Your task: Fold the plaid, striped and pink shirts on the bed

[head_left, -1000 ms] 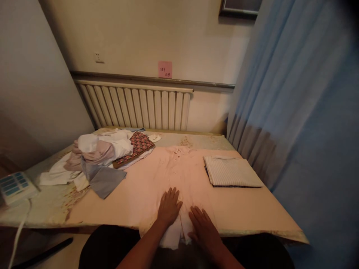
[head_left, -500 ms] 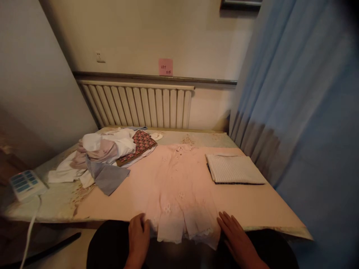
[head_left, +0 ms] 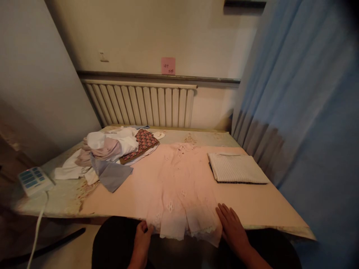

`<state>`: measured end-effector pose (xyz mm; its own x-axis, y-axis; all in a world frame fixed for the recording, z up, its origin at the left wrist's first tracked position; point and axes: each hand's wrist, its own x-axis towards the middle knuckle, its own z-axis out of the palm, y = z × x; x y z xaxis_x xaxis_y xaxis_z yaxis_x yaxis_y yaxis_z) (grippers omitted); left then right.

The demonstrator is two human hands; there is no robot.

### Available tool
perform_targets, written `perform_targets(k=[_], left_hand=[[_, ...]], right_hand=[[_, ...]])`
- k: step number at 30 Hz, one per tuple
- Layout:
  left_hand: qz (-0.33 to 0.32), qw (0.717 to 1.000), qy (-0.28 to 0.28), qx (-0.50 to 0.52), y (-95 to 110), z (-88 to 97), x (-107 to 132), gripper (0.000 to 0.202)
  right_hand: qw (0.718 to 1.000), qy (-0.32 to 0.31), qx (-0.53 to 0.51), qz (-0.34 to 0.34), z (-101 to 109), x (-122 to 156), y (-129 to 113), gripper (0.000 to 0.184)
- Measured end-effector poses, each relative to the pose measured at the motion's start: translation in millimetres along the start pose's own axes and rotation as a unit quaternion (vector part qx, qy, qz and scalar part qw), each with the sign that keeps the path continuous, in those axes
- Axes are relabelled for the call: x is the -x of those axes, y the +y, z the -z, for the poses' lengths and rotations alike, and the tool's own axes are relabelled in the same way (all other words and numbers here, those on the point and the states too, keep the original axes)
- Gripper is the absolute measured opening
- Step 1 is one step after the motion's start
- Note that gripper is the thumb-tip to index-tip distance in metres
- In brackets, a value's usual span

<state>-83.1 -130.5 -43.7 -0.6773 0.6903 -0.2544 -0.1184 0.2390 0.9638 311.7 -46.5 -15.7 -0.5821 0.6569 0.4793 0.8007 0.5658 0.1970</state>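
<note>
A pale pink blouse (head_left: 179, 186) with buttons at its neck and cut-out embroidery lies spread on a pink mat (head_left: 112, 205), its lace hem hanging over the table's front edge. At the garment's lower left corner, my left hand (head_left: 142, 239) is closed, thumb and finger pinching the edge of the cloth. My right hand (head_left: 231, 228) rests on the opposite lower edge, its fingers stretched out and lying flat along the blouse's side and the mat.
A heap of white, pink and grey clothes (head_left: 106, 149) and a patterned folded cloth (head_left: 143, 144) lie on the left. Folded striped fabric (head_left: 237, 168) sits on the right. A power strip (head_left: 35, 181) with a white cord is far left; a blue curtain (head_left: 297, 112) hangs on the right.
My left hand has shifted right and closed on the blouse's lower left edge. The right hand has moved slightly up, its fingers on the garment's side. The view has shifted a little.
</note>
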Motion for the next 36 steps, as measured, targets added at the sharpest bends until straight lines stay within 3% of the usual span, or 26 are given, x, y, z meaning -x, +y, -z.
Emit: perform_targets(k=[5,10,17,24,29,36], left_hand=[[0.067,0.994,-0.072,0.052,12,-0.1,14,0.043],[0.182,0.964,-0.151,0.119,23,1.4,28,0.032],[0.184,0.957,-0.189,0.125,34,3.7,37,0.031],[0.168,0.951,-0.220,0.141,64,8.9,59,0.045],[0.186,0.941,-0.233,0.157,86,13.5,70,0.056],[0.194,0.939,-0.251,0.133,103,28.1,89,0.067]], right_hand=[[0.998,-0.025,-0.054,0.031,13,-4,-5,0.074],[0.993,0.001,-0.083,0.078,15,-6,-9,0.069],[0.971,0.043,-0.169,0.162,19,-13,-8,0.047],[0.952,0.013,-0.287,0.102,27,-11,-9,0.040],[0.946,0.017,-0.317,0.067,28,-8,-7,0.041],[0.939,0.007,-0.343,-0.008,55,-3,-12,0.039]])
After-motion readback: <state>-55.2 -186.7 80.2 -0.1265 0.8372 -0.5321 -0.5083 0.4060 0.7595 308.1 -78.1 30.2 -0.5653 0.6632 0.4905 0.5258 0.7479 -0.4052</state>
